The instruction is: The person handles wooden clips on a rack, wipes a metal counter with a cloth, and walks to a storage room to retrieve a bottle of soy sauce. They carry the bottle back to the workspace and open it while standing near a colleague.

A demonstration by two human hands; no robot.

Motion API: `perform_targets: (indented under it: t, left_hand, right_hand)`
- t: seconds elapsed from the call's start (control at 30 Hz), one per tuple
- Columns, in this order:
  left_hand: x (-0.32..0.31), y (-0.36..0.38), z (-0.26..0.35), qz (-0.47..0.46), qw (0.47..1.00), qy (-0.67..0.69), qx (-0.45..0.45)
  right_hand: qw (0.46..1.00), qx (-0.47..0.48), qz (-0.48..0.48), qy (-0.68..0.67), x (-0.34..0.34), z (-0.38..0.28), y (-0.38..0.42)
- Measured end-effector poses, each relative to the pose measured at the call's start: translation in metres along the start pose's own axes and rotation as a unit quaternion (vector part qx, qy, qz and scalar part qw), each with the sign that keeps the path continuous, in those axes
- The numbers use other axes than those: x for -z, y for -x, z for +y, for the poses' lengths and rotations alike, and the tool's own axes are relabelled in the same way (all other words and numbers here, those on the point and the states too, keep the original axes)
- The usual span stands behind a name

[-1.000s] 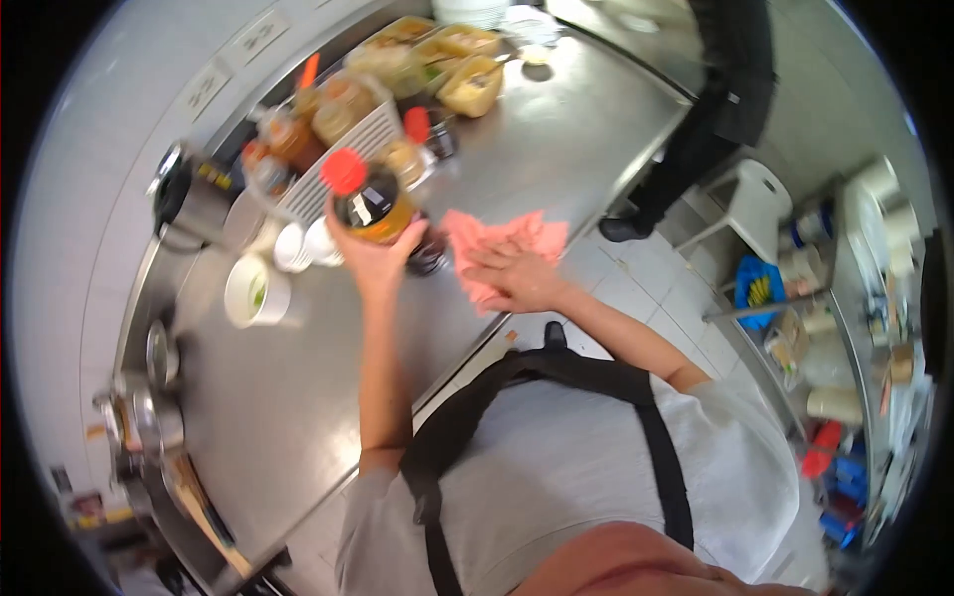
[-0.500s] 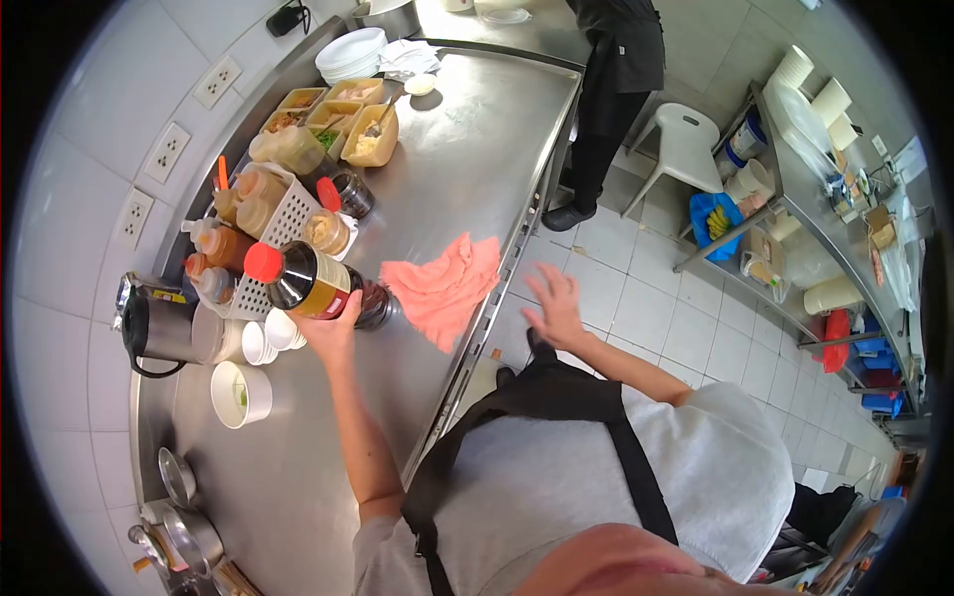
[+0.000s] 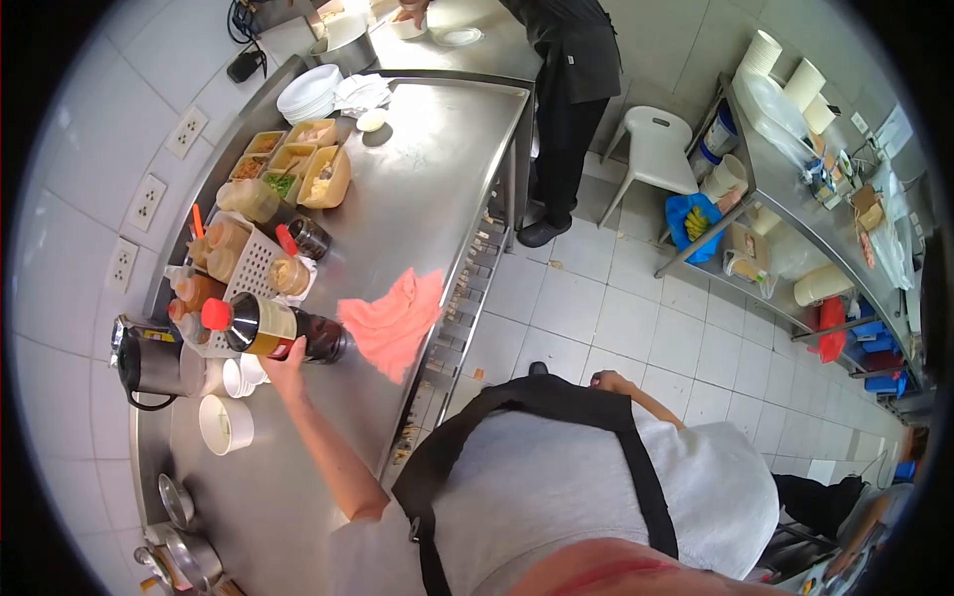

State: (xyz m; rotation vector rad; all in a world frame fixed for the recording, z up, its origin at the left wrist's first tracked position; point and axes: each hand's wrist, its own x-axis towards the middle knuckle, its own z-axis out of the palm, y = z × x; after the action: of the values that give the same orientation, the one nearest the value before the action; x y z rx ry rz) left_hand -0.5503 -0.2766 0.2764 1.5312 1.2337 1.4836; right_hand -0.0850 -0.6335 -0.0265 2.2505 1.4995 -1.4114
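My left hand (image 3: 285,366) is wrapped round a dark sauce bottle (image 3: 263,327) with a red cap and a yellowish label. The bottle is over the steel counter, beside a white perforated basket (image 3: 260,268) of squeeze bottles. Close to my hand are stacked small white cups (image 3: 237,378) and a white paper bowl (image 3: 226,425) with something green inside. To the right of the bottle lies a crumpled pink cloth (image 3: 394,323). At the side of my apron, my right hand (image 3: 609,380) is low and partly hidden, its visible fingers curled with nothing seen in them.
Yellow containers of ingredients (image 3: 324,177) and stacked white plates (image 3: 308,93) line the counter's far end. A black kettle (image 3: 149,360) stands by the wall. Another person in dark clothes (image 3: 566,89) works beyond the counter, near a white stool (image 3: 651,149).
My right hand has dropped from an outstretched, open pose to beside my apron, fingers curled. The view has shifted; my left hand still grips the bottle. The other person's hand now shows.
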Motion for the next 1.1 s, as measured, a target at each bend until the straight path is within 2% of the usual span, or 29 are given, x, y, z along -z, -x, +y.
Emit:
perform_targets:
  t: [0.07,0.13,0.2,0.23,0.27,0.3,0.4,0.43,0.47,0.53,0.6,0.7,0.77,0.8,0.9,1.0,1.07,1.1]
  left_hand:
    - [0.000,0.001,0.002,-0.003,0.999,0.037,0.028]
    - [-0.006,0.007,0.001,-0.007,0.998,0.044,0.040]
    - [-0.022,0.015,0.005,0.105,0.993,-0.025,-0.052]
    - [-0.036,0.022,0.019,0.159,0.978,-0.110,-0.072]
    - [-0.032,0.016,-0.009,0.197,0.959,-0.167,-0.117]
    - [-0.049,0.025,0.009,0.228,0.953,-0.192,-0.058]
    - [-0.064,0.028,0.016,0.280,0.939,-0.188,-0.067]
    - [-0.062,0.022,0.008,0.314,0.920,-0.216,-0.091]
    - [-0.065,0.022,0.016,0.307,0.928,-0.163,-0.137]
    - [-0.056,0.004,0.004,0.314,0.933,-0.159,-0.080]
    - [-0.052,-0.004,0.001,0.307,0.937,-0.142,-0.084]
    - [-0.051,-0.003,0.002,0.286,0.946,-0.117,-0.099]
    - [-0.050,-0.001,0.004,0.271,0.950,-0.105,-0.112]
    - [-0.049,-0.002,0.004,0.262,0.953,-0.096,-0.119]
    - [-0.047,0.000,0.003,0.231,0.960,-0.073,-0.137]
    - [-0.061,0.013,0.030,0.230,0.963,-0.063,-0.129]
    - [-0.061,0.014,0.032,0.196,0.970,-0.006,-0.141]
    - [-0.067,0.022,0.051,0.172,0.979,0.027,-0.106]
  right_hand:
    - [0.990,-0.029,0.110,-0.085,0.009,0.005,0.014]
    - [0.986,-0.050,0.117,-0.107,0.017,0.015,0.018]
    - [0.973,-0.100,0.132,-0.162,0.013,0.031,0.013]
    - [0.974,-0.083,0.168,-0.127,0.010,0.037,0.014]
    - [0.971,-0.075,0.206,-0.095,0.008,0.041,0.016]
    - [0.973,-0.077,0.204,-0.081,0.008,0.045,0.021]
    - [0.982,-0.114,0.145,-0.050,0.000,0.051,0.029]
    - [0.982,-0.118,0.143,-0.043,-0.005,0.054,0.029]
    - [0.983,-0.116,0.140,-0.030,-0.008,0.053,0.032]
    - [0.976,-0.134,0.158,-0.064,-0.013,0.042,0.046]
    - [0.973,-0.135,0.166,-0.082,-0.026,0.034,0.052]
    - [0.983,-0.104,0.142,-0.051,-0.056,0.029,0.044]
    - [0.990,-0.050,0.134,-0.017,-0.082,0.033,0.029]
    - [0.991,-0.040,0.131,-0.012,-0.078,0.025,0.033]
    - [0.977,-0.117,0.128,-0.121,-0.062,-0.001,0.059]
    - [0.977,-0.138,0.123,-0.108,-0.044,-0.011,0.067]
    - [0.980,-0.123,0.131,-0.081,-0.046,-0.001,0.055]
    - [0.983,-0.068,0.161,-0.063,-0.042,0.000,0.056]
